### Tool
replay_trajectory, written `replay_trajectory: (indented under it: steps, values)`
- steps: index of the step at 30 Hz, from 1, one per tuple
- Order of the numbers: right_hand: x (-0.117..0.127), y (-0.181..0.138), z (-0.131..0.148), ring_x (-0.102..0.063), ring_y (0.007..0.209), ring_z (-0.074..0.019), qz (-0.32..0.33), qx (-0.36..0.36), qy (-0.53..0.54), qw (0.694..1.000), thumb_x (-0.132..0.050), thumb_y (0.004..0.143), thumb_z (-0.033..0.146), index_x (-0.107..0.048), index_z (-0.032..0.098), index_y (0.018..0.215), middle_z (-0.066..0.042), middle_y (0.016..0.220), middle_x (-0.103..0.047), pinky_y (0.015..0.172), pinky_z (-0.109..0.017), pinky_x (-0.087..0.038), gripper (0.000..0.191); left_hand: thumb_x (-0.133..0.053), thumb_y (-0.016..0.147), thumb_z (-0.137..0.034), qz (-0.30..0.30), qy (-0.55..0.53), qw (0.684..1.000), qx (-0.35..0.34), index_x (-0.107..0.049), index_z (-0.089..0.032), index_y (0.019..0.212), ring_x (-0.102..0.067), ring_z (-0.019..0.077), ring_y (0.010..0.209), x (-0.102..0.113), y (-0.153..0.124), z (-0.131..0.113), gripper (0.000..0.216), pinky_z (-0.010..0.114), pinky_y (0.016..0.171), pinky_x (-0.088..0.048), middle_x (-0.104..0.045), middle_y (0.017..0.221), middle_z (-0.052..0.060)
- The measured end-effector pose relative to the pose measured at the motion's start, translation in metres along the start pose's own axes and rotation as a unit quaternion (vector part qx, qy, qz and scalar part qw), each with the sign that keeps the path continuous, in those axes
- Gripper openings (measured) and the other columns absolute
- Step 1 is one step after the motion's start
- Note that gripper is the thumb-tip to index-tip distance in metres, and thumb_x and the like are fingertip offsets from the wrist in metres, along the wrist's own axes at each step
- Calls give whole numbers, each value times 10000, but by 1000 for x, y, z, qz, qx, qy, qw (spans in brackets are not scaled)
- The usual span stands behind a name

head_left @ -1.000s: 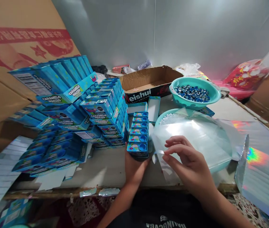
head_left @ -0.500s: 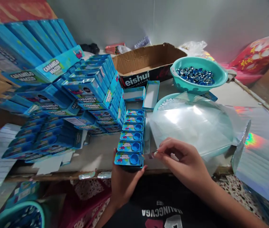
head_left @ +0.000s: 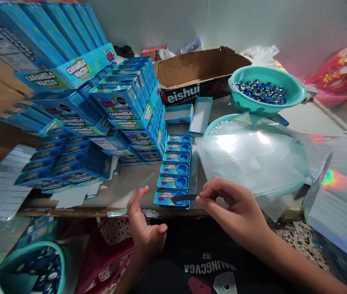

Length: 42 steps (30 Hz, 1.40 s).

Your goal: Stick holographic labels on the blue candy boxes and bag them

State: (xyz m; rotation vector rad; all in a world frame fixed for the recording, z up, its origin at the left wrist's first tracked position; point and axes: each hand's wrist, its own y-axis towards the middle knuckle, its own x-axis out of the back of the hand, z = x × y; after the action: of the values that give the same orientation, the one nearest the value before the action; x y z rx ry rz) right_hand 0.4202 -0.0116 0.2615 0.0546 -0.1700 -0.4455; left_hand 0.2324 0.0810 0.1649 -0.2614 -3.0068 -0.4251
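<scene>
A row of small blue candy boxes (head_left: 173, 168), each with a round hole in its top face, runs away from me on the table. Pinched between the thumb and fingertips of my right hand (head_left: 230, 206) is a thin, dark, blade-like strip (head_left: 183, 198). It reaches leftward over the hole of the nearest box (head_left: 165, 196); whether it touches the box I cannot tell. My left hand (head_left: 145, 228) is empty at the table's edge, fingers apart, a little left of and below that box.
Stacks of blue boxes (head_left: 124, 110) rise at left. Behind the row lie two open trays (head_left: 178, 114) and a cardboard carton (head_left: 188, 73). At right stand a turquoise bowl (head_left: 237, 102) of wrapped candies and a tub covered by clear plastic sheet (head_left: 253, 155). A bucket (head_left: 65, 265) sits below.
My left hand has let go of the nearest box and drawn back left with fingers spread. The dark strip in my right hand now extends over that box. The view has shifted slightly.
</scene>
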Motion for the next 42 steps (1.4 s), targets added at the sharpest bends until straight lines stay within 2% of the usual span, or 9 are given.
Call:
replay_trajectory:
  steps: [2, 7, 11, 16, 19, 23, 27, 35, 42]
  values:
    - [-3, -1, 0, -608, 740, -136, 0, 1, 7, 1000, -679, 848, 210, -657, 214, 811, 1, 793, -657, 649, -271, -482, 43, -746, 717, -666, 32, -31, 999, -29, -586, -273, 1294, -496, 314, 1318, 5, 7, -20, 716, 442, 1134, -376, -572, 1341, 91]
    - [-9, -5, 1, -609, 746, -132, 5, 25, 15, 1000, -679, 847, 188, -646, 209, 793, 5, 780, -653, 659, -262, -486, 67, -723, 841, -433, 214, 10, 973, 80, -733, -258, 1028, -667, 207, 941, 9, 30, -69, 257, 305, 841, -527, -730, 1018, 37]
    - [-17, -9, -3, -603, 711, -122, -44, 1, 58, 997, -708, 844, 221, -640, 205, 774, 6, 762, -645, 631, -245, -485, 99, -686, 860, -428, 211, 80, 967, 117, -730, -229, 790, -659, 166, 757, 10, 39, -80, 216, 274, 721, -508, -724, 796, -3]
    - [-30, -10, -15, -586, 609, -94, -109, -89, 212, 967, -769, 822, 297, -618, 194, 767, 30, 685, -609, 558, -203, -487, 191, -694, 851, -443, 164, 145, 972, 87, -750, -250, 912, -669, 176, 804, 13, 49, -83, 210, 303, 774, -492, -734, 858, -2]
    - [-36, -10, -19, -598, 607, -86, -121, -112, 249, 954, -797, 803, 296, -632, 187, 762, 28, 685, -627, 572, -191, -506, 201, -623, 896, -492, 215, 166, 962, 23, -733, -271, 1041, -660, 193, 864, 15, 59, -79, 286, 347, 830, -506, -707, 913, 8]
    - [-39, -12, -21, -606, 620, -80, -116, -105, 283, 946, -813, 787, 280, -657, 191, 766, 25, 707, -649, 587, -180, -507, 180, -613, 900, -500, 285, 225, 927, -95, -661, -322, 1230, -542, 246, 1224, 14, 68, -71, 379, 443, 1062, -421, -595, 1290, 32]
    - [-39, -12, -22, -598, 647, -80, -93, -94, 288, 948, -822, 764, 260, -663, 187, 755, 20, 723, -655, 609, -178, -489, 175, -555, 941, -424, 349, 236, 900, -113, -719, -314, 930, -421, 265, 1373, 7, 65, -69, 197, 503, 1145, -328, -508, 1442, -11]
    - [-39, -10, -28, -565, 634, -92, -102, -98, 260, 955, -823, 747, 307, -651, 182, 734, 22, 685, -616, 598, -201, -449, 213, -593, 893, -467, 290, 192, 937, -29, -702, -277, 685, -512, 273, 1297, 0, 65, -63, 302, 529, 1114, -362, -574, 1365, 10]
    - [-45, -2, -43, -569, 606, -96, -127, -191, 338, 913, -882, 666, 321, -624, 173, 710, 30, 648, -609, 601, -214, -441, 302, -671, 807, -475, 263, 347, 897, -81, -746, -324, 631, -547, 319, 1237, -3, 78, -64, 244, 650, 1131, -257, -677, 1256, 16]
